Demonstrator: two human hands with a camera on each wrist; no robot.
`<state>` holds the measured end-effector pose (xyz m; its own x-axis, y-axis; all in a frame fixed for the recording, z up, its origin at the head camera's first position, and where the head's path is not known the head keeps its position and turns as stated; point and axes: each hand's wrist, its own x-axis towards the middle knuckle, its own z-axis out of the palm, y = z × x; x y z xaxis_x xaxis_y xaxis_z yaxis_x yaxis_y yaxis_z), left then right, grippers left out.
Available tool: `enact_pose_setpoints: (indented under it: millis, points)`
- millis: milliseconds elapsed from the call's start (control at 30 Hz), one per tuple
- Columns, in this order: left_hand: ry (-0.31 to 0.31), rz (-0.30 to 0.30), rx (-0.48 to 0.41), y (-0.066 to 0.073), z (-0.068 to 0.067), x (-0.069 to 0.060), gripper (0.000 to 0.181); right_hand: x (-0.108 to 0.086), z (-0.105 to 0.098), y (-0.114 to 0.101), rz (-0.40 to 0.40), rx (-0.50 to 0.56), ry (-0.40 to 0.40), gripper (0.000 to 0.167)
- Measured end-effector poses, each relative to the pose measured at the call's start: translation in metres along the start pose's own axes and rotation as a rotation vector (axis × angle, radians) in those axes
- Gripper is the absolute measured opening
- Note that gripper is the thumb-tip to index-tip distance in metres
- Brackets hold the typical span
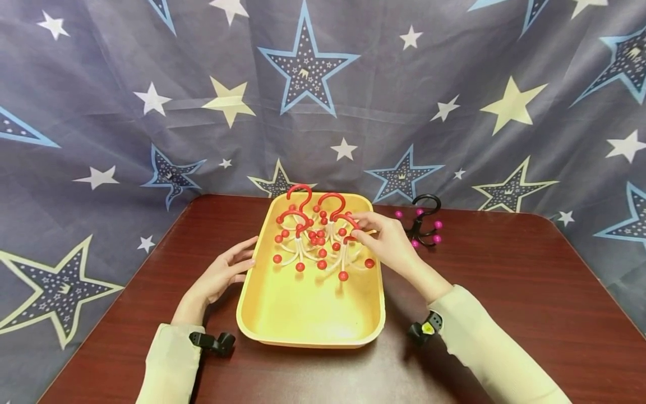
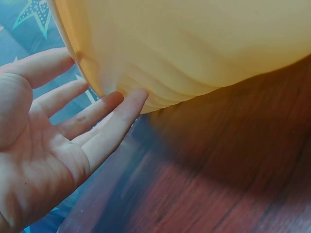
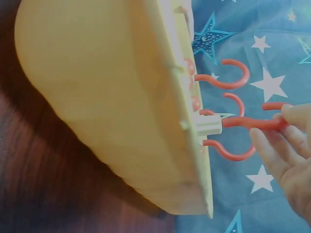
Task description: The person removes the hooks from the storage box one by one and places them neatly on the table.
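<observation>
"So, what's in your tray [image 1: 313, 308]?"

"Four hooks [image 1: 299, 247], clustered toward its far edge: red crooks on top, pale curved arms below, red balls at the arms' tips."

"And your grip?"

"Your right hand [image 1: 388, 238] pinches the red crook of the front-right hook [image 1: 344, 255], by the tray's right edge; whether that hook touches the tray's floor, I can't tell. Your left hand [image 1: 217, 278] is unclenched, its fingers outstretched against the tray's left edge."

"Anything outside?"

"A black hook [image 1: 416, 227] with pink balls lies past the tray's right edge, near the far edge of the tabletop [image 1: 504, 280]."
</observation>
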<state>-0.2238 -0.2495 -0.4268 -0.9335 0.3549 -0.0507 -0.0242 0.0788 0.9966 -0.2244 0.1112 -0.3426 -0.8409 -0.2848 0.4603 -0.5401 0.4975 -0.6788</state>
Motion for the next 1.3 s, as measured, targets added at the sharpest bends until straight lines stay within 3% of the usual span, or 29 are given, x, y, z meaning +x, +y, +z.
enact_pose_setpoints:
  millis: [667,1300]
  points:
    - [0.002,-0.003,0.006,0.0,-0.002,0.001,0.061,0.001,-0.037,-0.009,-0.047,0.075,0.086,0.028]
    - [-0.002,-0.001,0.005,-0.002,-0.001,0.002,0.061,-0.012,-0.077,0.009,-0.034,0.002,0.169,0.025]
